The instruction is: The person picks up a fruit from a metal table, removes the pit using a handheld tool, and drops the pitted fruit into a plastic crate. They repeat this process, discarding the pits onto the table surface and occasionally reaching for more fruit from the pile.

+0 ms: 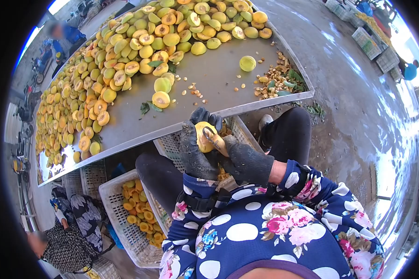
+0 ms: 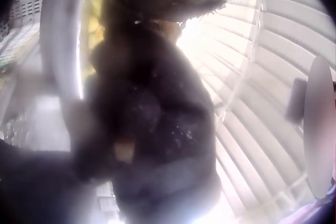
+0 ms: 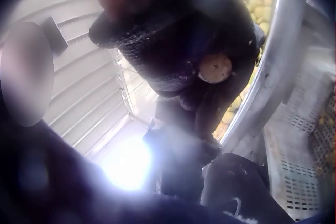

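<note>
In the head view my gloved left hand (image 1: 191, 149) holds a yellow peach (image 1: 200, 131) up in front of the table edge, fingers wrapped round it. My gloved right hand (image 1: 247, 162) grips a pitting tool (image 1: 221, 147) by its wooden handle, its curved metal loop lying against the cut face of the peach. The round butt of the handle (image 3: 215, 68) shows out of the dark glove in the right wrist view. The left wrist view is blurred; the back of the left glove (image 2: 163, 113) hides the peach there.
A metal-rimmed table (image 1: 209, 88) bears a heap of peaches (image 1: 121, 60), many halved. Loose pits and leaves (image 1: 284, 79) lie at its right corner. A white crate (image 1: 112, 197) of peach halves stands beside my left leg, and another crate (image 1: 172, 146) between my knees. Other people sit at left.
</note>
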Tool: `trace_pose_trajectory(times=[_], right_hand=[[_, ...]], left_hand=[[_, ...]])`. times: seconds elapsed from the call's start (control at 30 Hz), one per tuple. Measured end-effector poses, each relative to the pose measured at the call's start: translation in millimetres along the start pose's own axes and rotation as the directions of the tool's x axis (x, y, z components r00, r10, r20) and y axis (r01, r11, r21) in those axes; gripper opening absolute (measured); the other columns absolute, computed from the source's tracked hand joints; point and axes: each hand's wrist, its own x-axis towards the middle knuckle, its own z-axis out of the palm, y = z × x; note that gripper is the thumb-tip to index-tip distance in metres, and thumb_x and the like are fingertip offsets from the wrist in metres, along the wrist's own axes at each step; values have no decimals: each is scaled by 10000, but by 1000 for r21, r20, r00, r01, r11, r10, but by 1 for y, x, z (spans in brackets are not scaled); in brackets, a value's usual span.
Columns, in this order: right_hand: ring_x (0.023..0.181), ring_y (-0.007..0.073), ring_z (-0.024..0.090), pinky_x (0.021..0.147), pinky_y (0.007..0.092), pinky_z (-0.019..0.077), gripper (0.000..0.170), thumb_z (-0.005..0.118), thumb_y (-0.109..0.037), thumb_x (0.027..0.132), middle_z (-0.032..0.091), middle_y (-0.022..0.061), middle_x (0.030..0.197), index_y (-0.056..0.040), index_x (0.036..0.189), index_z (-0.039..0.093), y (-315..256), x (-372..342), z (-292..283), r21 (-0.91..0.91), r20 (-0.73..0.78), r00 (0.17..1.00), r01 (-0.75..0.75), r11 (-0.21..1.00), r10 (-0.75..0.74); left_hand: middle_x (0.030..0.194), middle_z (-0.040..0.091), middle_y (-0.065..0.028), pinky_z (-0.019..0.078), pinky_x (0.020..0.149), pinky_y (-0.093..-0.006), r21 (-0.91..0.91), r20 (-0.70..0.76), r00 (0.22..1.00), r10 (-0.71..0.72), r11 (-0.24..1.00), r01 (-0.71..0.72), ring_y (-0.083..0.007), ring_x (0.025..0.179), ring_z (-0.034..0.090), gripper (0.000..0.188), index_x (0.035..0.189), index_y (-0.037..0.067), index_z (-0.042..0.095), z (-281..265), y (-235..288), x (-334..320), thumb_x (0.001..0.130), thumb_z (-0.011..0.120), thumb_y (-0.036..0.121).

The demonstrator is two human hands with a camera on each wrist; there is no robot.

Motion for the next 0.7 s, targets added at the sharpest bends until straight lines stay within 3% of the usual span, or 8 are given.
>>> trace_pose_trajectory(times=[0.37,0.4,0.43,0.47,0.53,0.63,0.67,0.7], right_hand=[[610,322,570,530,385,431,368,536,-89,814,559,186,707,79,1095,367,-2,2,-9,161,139,988,39,986,-61],[611,317,571,529,384,430,368,535,-90,815,559,185,709,74,1097,366,-3,3,-10,125,166,986,5,992,-26],[611,313,572,528,383,429,367,535,-91,816,560,184,710,70,1098,364,-4,4,-10,90,191,981,-30,996,12],[612,309,573,526,381,428,367,534,-93,816,561,183,711,65,1100,363,-5,4,-11,53,214,976,-64,997,51],[613,300,574,523,379,427,366,533,-95,818,562,180,714,55,1103,360,-10,6,-14,-25,261,956,-133,991,134],[639,299,577,532,375,427,370,529,-89,819,568,186,751,51,1115,355,-28,17,-21,69,299,920,-285,956,253],[639,299,577,532,375,427,370,529,-89,819,568,186,751,51,1115,355,-24,16,-16,70,298,921,-282,957,250],[667,258,546,569,327,423,298,422,-175,887,558,155,797,23,1108,394,-15,13,-7,70,231,949,-238,969,217]], left_hand=[[1216,441,-191,400,938,-456,-75,121,958,-258,960,268,-323,1071,471,435,1235,-30,383,-42,7,15,941,319,286],[1177,483,-165,421,911,-388,553,190,962,-198,831,61,-270,1040,502,441,1223,-16,405,-42,12,14,912,377,297],[1138,526,-140,442,885,-321,921,278,941,-193,331,-204,-216,1010,533,450,1211,-2,427,-38,17,12,883,435,307],[1138,526,-140,442,885,-321,921,278,941,-195,331,-204,-216,1010,533,450,1211,-2,427,-42,15,12,883,435,307],[1110,550,-135,465,837,-324,285,154,941,-302,925,251,-227,955,562,412,1186,2,456,-46,11,13,887,432,284],[1089,561,-130,470,826,-316,35,55,943,-327,945,325,-217,925,575,353,1158,3,483,-25,15,10,897,426,234],[1081,557,-152,482,833,-327,621,126,983,-135,784,28,-226,929,573,341,1133,-13,494,-33,12,13,910,408,232],[1081,557,-152,482,833,-327,623,129,982,-134,782,25,-226,929,573,341,1133,-13,494,-41,8,16,910,408,232]])
